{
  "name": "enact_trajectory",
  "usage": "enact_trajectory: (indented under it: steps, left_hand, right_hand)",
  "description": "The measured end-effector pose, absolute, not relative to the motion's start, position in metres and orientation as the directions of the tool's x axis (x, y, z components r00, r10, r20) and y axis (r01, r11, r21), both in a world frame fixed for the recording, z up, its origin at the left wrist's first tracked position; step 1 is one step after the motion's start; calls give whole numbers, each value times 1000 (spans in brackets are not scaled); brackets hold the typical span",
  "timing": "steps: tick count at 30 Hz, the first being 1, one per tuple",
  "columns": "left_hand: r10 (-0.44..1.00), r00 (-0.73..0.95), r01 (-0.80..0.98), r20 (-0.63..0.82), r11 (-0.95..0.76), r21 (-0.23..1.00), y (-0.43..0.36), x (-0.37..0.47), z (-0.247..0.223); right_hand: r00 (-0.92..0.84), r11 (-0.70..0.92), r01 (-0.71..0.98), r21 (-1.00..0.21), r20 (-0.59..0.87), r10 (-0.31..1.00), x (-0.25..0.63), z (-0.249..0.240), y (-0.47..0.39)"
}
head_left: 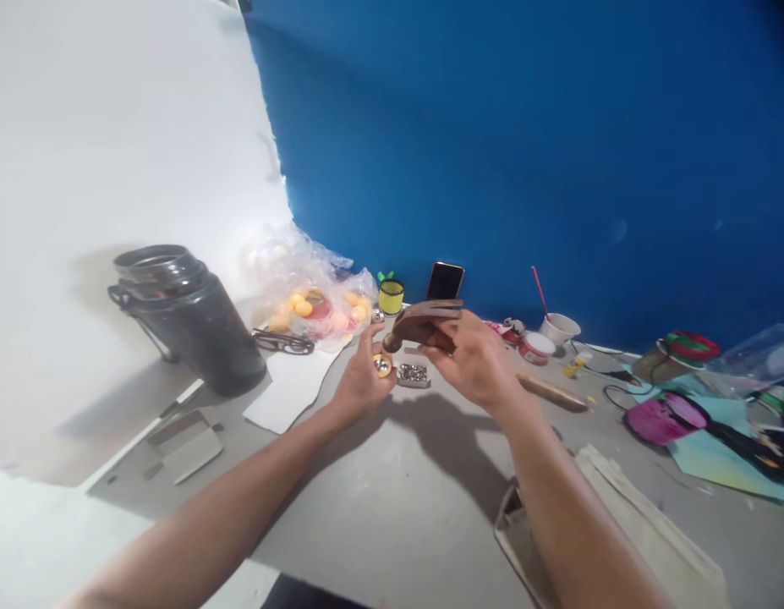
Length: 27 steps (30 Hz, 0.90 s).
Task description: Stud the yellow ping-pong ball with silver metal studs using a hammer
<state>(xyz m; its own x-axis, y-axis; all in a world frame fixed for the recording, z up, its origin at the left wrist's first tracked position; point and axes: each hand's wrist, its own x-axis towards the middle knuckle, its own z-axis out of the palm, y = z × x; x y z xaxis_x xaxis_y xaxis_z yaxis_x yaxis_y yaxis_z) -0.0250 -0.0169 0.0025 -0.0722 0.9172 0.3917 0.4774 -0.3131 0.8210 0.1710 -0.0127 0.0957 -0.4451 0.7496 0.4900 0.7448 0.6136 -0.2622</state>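
My right hand (471, 359) is closed round a claw hammer (423, 321) close to its head. The wooden handle (553, 392) sticks out to the right past my wrist. The claw points right, and the round striking face is just above my left hand (359, 376). Held in the left fingers is a small yellow round piece (382, 365) with shiny metal studs on it. Whether the hammer face touches it, I cannot tell. Between the hands on the grey table (379, 507) lies a small open box of shiny metal tacks (413, 375).
Left stand a dark flask (201, 313), a plastic bag with orange balls (303, 304), glasses (283, 342) and white paper (296, 385). A phone (445, 281) leans against the blue wall. Right are a white cup (560, 328), a pink roll (667, 418) and a beige cloth bag (645, 524).
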Motion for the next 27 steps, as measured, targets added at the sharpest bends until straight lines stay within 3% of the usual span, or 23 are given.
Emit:
enact_trajectory:
  steps: [3,6,14,17,22,27]
  left_hand:
    - [903,-32,535,428,-347,771,-17,-24,-2]
    - [907,9,550,420,-356,756,-19,-23,-2]
    - [930,-19,405,367,-328,854,-25,-17,16]
    - [948,52,395,314,-309,865,-30,-17,22]
    - [954,152,361,260,-299,883,-36,-22,27]
    - [976,146,250,159,-192,949,-36,-21,27]
  right_hand:
    - [-456,587,768,-258,423,783,167,96,-14]
    - [-415,555,794,-247,447,793,168,98,-15]
    - [-434,555,786,-274,395,810,167,101,-16]
    - [-331,461,828,-320,386,861,176,103,-7]
    - [-105,174,914,-367,202,974,209,87,23]
    - [-58,67,924,-375,35,998,227,51,47]
